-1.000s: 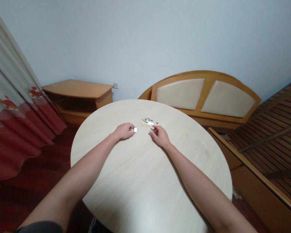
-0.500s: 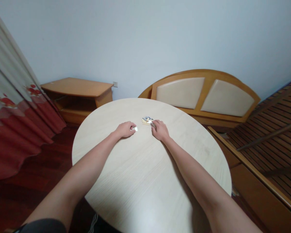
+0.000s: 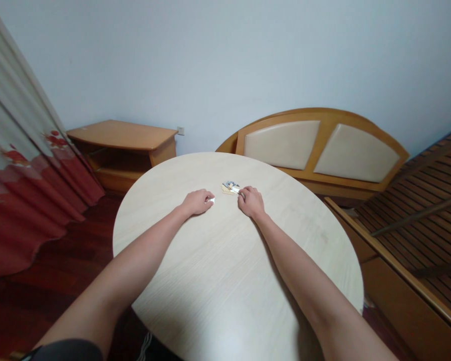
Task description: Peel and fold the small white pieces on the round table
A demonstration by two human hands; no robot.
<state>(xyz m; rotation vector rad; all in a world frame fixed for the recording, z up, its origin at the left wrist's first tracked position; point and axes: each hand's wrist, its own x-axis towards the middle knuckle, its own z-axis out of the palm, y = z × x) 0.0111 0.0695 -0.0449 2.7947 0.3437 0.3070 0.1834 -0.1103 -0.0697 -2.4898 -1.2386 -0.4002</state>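
Observation:
My left hand (image 3: 198,202) rests near the middle of the round table, its thumb and fingers closed on a small white piece (image 3: 212,200) that mostly hides behind the fingertips. To its right, my right hand (image 3: 252,202) is pinched on a slim, shiny, pale thing (image 3: 235,190) pointing left; too small to tell its kind. That tip lies over a small, flat, yellowish and grey-blue item (image 3: 227,187) on the tabletop, possibly several thin pieces together. A gap of bare tabletop separates the two hands.
The pale round table (image 3: 218,271) fills the middle. Behind it stand a wooden cabinet (image 3: 124,134) at left and a padded headboard (image 3: 281,145) at right. A red and white curtain (image 3: 26,190) hangs at left; wooden slats (image 3: 432,200) lean at right.
The view has shifted slightly. Less of the white piece shows past my left fingertips. The shiny thing by my right hand appears as a longer bright streak.

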